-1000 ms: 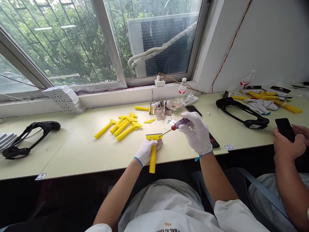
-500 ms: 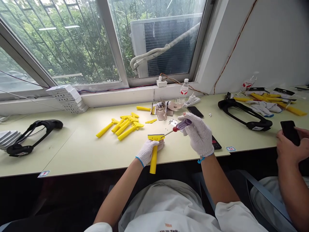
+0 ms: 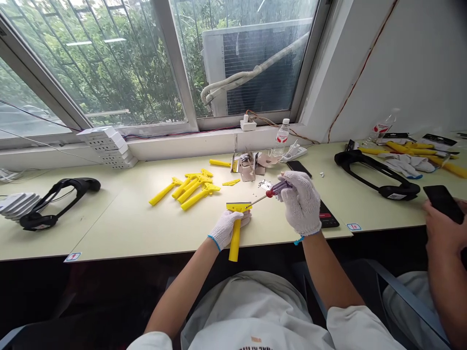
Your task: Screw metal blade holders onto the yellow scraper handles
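My gloved left hand [image 3: 226, 227] is wrapped around the yellow scraper [image 3: 235, 239] near its head, with the handle pointing toward me. A straight metal blade edge runs along the far side of the head. My gloved right hand [image 3: 302, 201] grips a screwdriver [image 3: 279, 188] with a purple and red handle. Its shaft slants down to the left, and the tip meets the right part of the scraper head. Several yellow scraper handles [image 3: 193, 189] lie in a group beyond my left hand, and a small yellow piece [image 3: 231, 182] lies to their right.
Torn cardboard packaging [image 3: 248, 170], small screws [image 3: 264, 184] and a water bottle [image 3: 282, 133] are toward the window. A phone [image 3: 299, 168] and a black device [image 3: 328, 216] lie near my right hand. Black headsets [image 3: 379, 177] flank me; at right another person's hands hold a phone [image 3: 443, 203].
The whole view has shifted slightly to the right. My right hand has turned a little around the screwdriver, whose tip stays at the scraper head. My left hand keeps its hold.
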A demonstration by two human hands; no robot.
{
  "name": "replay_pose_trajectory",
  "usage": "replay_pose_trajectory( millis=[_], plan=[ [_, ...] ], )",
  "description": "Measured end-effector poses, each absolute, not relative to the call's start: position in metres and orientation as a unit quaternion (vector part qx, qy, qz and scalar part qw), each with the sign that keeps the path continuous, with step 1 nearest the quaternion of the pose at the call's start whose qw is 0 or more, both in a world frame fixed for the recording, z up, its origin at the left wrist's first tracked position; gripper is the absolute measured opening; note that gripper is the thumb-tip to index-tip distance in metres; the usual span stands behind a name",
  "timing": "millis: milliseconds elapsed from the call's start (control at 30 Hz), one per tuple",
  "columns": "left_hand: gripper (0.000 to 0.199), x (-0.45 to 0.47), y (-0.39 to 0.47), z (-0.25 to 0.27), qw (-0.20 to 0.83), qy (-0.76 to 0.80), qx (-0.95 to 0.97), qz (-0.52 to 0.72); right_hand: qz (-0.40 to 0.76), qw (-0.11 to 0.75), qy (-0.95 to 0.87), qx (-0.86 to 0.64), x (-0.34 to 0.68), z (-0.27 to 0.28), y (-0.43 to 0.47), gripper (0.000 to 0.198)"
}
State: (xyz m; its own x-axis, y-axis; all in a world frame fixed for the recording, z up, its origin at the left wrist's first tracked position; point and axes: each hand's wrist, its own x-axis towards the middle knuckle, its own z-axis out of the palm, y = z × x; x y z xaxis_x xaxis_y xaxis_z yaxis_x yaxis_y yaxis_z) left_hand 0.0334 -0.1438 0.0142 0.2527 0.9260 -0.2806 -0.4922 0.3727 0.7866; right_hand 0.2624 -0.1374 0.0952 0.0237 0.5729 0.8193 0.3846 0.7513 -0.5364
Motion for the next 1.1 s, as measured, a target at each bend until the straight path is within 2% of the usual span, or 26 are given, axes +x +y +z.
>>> replay_pose_trajectory(
  millis=[133, 300, 500, 733, 867, 1100],
  plan=[
    [0.051, 0.033, -0.144, 0.015, 0.738, 0.378, 0.281, 0.483, 0.064, 0.652, -0.686, -0.317, 0.259, 0.094, -0.139, 0.047],
    [0.053, 0.032, -0.143, 0.013, 0.741, 0.373, 0.283, 0.48, 0.067, 0.637, -0.703, -0.31, 0.265, 0.099, -0.147, 0.039],
    [0.055, 0.031, -0.142, 0.011, 0.748, 0.361, 0.273, 0.485, -0.024, 0.637, -0.694, -0.334, 0.27, 0.103, -0.142, 0.04],
    [0.053, 0.032, -0.142, 0.013, 0.748, 0.37, 0.277, 0.476, 0.061, 0.633, -0.721, -0.276, 0.269, 0.105, -0.149, 0.052],
    [0.053, 0.032, -0.142, 0.012, 0.749, 0.366, 0.272, 0.48, 0.067, 0.641, -0.714, -0.274, 0.267, 0.102, -0.147, 0.051],
    [0.051, 0.031, -0.141, 0.009, 0.751, 0.365, 0.274, 0.478, -0.039, 0.665, -0.684, -0.299, 0.269, 0.101, -0.136, 0.042]
  ],
)
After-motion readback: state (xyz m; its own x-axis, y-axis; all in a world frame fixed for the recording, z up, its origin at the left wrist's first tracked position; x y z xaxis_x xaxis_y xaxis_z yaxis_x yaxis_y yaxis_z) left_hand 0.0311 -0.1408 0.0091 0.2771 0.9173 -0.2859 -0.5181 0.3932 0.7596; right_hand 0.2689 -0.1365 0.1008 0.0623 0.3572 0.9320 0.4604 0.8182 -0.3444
